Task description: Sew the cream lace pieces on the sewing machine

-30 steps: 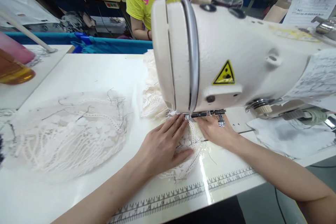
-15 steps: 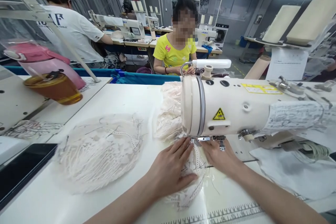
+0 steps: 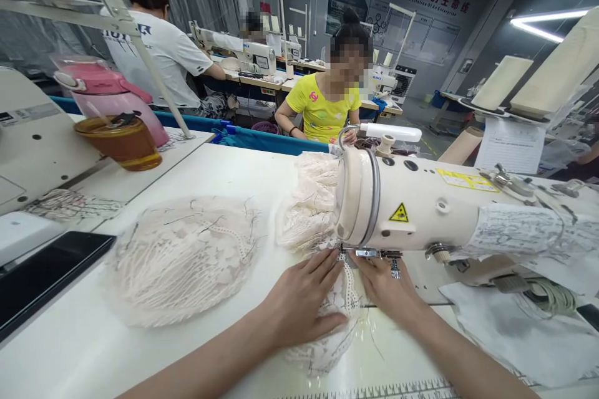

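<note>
A strip of pale lace fabric (image 3: 350, 287) runs under the head of a cream sewing machine (image 3: 416, 199). My left hand (image 3: 304, 293) lies flat on the lace, fingers stretched toward the needle area and thumb out to the side. On the other side of the strip, my right hand (image 3: 388, 280) rests with its fingers extended by the presser foot, partly hidden under the machine head. Gathered lace (image 3: 311, 199) is bunched behind the needle area. Left of my hands, a separate oval lace piece (image 3: 182, 262) with loose dark threads lies on the white table (image 3: 234, 165).
A black phone (image 3: 47, 277), a brown cup (image 3: 119, 143) and a pink bottle (image 3: 116, 90) stand at the left. White cloth (image 3: 519, 330) lies right. Thread cones (image 3: 503, 81) rise at the back right. A person in yellow (image 3: 322, 103) sits opposite; another in white (image 3: 154, 53) sits further left.
The camera view has tilted up and shifted left, so the scene sits lower and further right. Both hands stay at the lace by the needle, with little visible movement.
</note>
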`<state>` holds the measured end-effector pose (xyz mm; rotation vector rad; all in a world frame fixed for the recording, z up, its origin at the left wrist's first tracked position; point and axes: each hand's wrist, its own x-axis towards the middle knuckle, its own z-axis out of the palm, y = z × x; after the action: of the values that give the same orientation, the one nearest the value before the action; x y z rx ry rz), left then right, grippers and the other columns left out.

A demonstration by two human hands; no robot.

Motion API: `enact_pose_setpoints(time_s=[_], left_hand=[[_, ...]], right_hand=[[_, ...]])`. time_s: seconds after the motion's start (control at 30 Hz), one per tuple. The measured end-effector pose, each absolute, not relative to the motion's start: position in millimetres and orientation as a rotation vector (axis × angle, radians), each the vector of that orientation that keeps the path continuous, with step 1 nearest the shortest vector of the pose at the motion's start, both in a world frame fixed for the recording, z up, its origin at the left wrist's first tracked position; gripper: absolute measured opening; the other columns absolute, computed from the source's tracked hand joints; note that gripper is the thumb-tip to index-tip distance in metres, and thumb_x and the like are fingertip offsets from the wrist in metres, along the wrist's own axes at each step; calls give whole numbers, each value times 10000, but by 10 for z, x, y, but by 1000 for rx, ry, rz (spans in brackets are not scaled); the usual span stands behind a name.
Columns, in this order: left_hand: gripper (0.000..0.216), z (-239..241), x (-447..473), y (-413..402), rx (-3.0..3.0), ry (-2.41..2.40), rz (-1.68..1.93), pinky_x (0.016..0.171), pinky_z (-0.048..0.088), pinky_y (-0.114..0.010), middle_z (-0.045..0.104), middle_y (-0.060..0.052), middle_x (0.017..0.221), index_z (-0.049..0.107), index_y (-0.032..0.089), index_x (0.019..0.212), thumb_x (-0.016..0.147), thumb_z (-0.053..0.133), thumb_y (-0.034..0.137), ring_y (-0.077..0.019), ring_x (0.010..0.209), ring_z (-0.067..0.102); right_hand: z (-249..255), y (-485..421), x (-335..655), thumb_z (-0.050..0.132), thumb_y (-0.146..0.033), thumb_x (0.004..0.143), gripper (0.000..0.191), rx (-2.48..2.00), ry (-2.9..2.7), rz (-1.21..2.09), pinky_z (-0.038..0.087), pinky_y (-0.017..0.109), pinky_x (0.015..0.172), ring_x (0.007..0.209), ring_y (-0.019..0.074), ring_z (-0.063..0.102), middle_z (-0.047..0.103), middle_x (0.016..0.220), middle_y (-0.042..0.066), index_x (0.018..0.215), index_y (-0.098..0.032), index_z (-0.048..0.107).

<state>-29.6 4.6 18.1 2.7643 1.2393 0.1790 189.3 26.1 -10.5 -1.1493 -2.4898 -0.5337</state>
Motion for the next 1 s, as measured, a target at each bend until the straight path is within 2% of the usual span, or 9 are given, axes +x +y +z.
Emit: enact_pose_setpoints(time_s=[0.13, 0.23, 0.37, 0.47, 0.57, 0.67, 0.83, 0.93, 1.0], left_hand=[[781, 197, -295, 60, 2802, 1233, 144, 1037, 409, -447, 370, -162, 1450, 396, 97, 1405, 866, 362, 661, -322, 1349, 358], [737, 172, -291, 41, 2947, 1197, 318, 950, 472, -446, 485, -192, 1371, 492, 47, 1321, 876, 395, 626, -343, 1268, 467], [321, 148, -269, -93, 3135, 913, 792, 694, 503, -347, 707, -83, 941, 659, 160, 939, 905, 479, 423, -218, 866, 634], [276, 197, -235, -219, 3230, 568, 798, 504, 399, -311, 573, 2, 640, 554, 199, 674, 862, 546, 401, -150, 601, 508], [241, 282, -199, -299, 3242, 554, 545, 471, 366, -318, 509, 8, 645, 513, 195, 685, 785, 613, 390, -155, 592, 450], [113, 305, -170, -326, 3197, 697, 349, 487, 370, -324, 526, -17, 709, 513, 184, 765, 736, 605, 243, -174, 617, 453], [222, 112, -120, -296, 3068, 1044, 493, 508, 370, -298, 566, -36, 748, 486, 168, 811, 743, 433, -36, -181, 638, 501], [228, 56, -105, -261, 2822, 1120, 609, 530, 386, -286, 566, -24, 724, 468, 177, 776, 761, 386, -36, -171, 625, 505], [166, 86, -107, -241, 2636, 1122, 663, 557, 406, -278, 566, -17, 729, 473, 179, 775, 786, 412, 26, -165, 644, 516]], right_hand=[[-88, 263, 1888, 441, -81, 847, 470, -1137, -2457, -497, 437, 447, 911, 824, 228, 641, 712, 951, 65, 1290, -230, 493], [-47, 233, 1880, 421, -70, 851, 415, -1090, -2406, -393, 426, 405, 905, 854, 206, 639, 710, 959, 37, 1208, -251, 531], [28, 173, 1852, 371, -19, 825, 305, -886, -2435, -118, 437, 320, 754, 855, 168, 613, 687, 955, 26, 978, -207, 556], [62, 159, 1824, 374, -5, 790, 250, -632, -2507, 9, 424, 307, 722, 769, 144, 559, 643, 802, 2, 830, -196, 530], [58, 180, 1816, 391, 2, 774, 228, -526, -2501, 12, 420, 302, 712, 732, 132, 524, 617, 751, -4, 787, -185, 521], [38, 205, 1841, 408, 1, 758, 226, -501, -2487, 47, 429, 308, 722, 764, 137, 538, 633, 785, 7, 815, -176, 536], [69, 209, 1868, 425, -43, 748, 217, -477, -2476, 119, 444, 341, 725, 774, 161, 573, 649, 799, 33, 870, -170, 552], [115, 195, 1852, 439, -208, 848, 135, -460, -2468, 186, 453, 363, 721, 762, 173, 579, 647, 792, 49, 905, -166, 555], [132, 186, 1838, 441, -423, 896, 282, -446, -2473, 206, 461, 374, 719, 757, 183, 582, 640, 780, 55, 904, -166, 556]])
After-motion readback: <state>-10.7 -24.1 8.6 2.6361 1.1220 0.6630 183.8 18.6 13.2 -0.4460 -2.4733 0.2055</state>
